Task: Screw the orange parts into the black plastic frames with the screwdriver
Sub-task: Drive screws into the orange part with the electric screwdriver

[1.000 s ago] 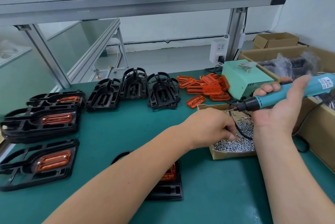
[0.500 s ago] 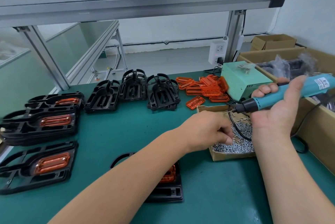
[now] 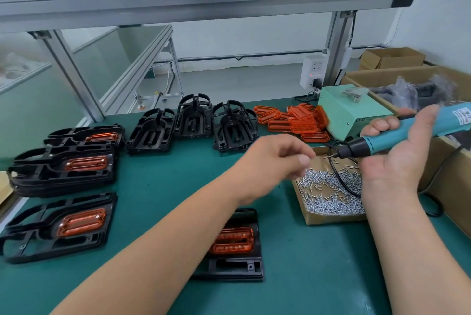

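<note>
View from my head, looking down at the green table (image 3: 313, 258).

My right hand (image 3: 400, 161), palm up, is closed round the blue screwdriver (image 3: 387, 137). The fingers curl over the barrel and the thumb lies along it. The tool is held above the table, tilted, with its black nose and bit pointing left over the cardboard box of screws (image 3: 328, 195). Its black cord loops down across the screws.

My left hand (image 3: 277, 161) hangs in the air just left of the bit, near the edge of that box. It is blurred. The fingers are curled with the thumb close to the fingertips, but I cannot tell whether they pinch a screw.

Under my left forearm lies one black frame (image 3: 237, 266), flat on the table, with an orange part (image 3: 233, 240) seated in it.

At the left, more frames with orange parts (image 3: 63, 169) lie flat, some of them stacked. At the back stand the empty black frames (image 3: 193, 118), and to their right is the pile of loose orange parts (image 3: 298, 121). That pile touches a pale green box (image 3: 349, 113).
</note>
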Motion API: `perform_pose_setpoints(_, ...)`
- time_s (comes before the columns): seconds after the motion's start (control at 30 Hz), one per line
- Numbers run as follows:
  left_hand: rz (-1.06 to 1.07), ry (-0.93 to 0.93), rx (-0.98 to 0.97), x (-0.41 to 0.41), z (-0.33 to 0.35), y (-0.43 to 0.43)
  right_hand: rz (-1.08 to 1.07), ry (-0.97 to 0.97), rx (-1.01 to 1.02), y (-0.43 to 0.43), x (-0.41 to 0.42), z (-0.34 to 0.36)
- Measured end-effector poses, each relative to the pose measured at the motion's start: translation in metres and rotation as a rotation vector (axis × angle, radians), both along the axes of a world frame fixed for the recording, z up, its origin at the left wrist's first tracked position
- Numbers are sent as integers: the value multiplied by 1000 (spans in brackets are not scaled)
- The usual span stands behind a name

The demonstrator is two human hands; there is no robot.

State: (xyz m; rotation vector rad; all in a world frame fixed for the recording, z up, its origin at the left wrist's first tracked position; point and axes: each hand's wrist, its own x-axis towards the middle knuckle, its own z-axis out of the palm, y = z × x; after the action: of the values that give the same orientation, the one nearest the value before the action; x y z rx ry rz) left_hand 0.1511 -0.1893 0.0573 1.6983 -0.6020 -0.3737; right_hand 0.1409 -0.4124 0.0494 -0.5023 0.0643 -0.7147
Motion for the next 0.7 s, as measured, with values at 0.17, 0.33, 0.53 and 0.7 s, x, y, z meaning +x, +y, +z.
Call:
perform_pose_setpoints(0.17,108,562,-532,-6,4,72,39,-21,-1,7,-1,0)
perform_pose_setpoints(0.33,223,824,-771,-17,-5,126,108,-10,-54,35,-5,4)
perform_pose_setpoints(0.53,155,860,-742,-24,-14,143,258,-6,-89,89,-3,18)
perform_pose_setpoints(0.7,91,772,-633,-27,-16,145,345,-66,-104,125,3,30)
